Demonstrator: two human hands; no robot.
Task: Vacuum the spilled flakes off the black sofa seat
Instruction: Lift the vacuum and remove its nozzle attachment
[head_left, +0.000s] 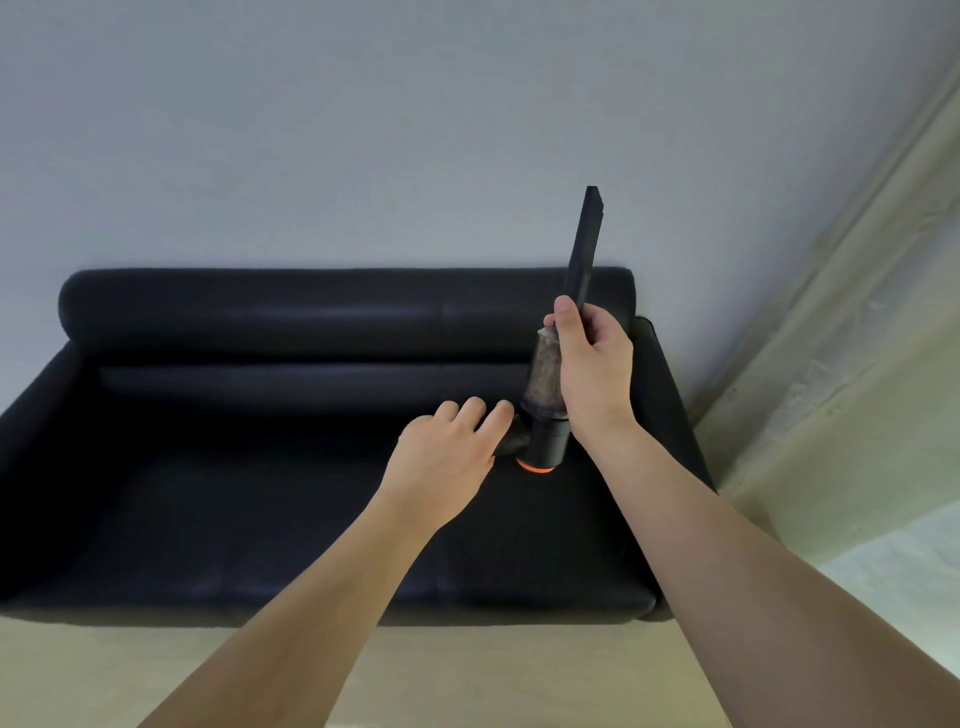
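The right hand (592, 358) is gripping the black handheld vacuum cleaner (550, 384) upright above the right end of the black leather sofa seat (260, 509); the left hand (447, 457) is holding its handle.

The left hand (447, 457) covers most of the vacuum's handle (511, 441), and its thumb is out of sight — the right hand (592, 364) hides the nozzle's base; the sofa (260, 493) runs off the left edge — any flakes are too small to tell
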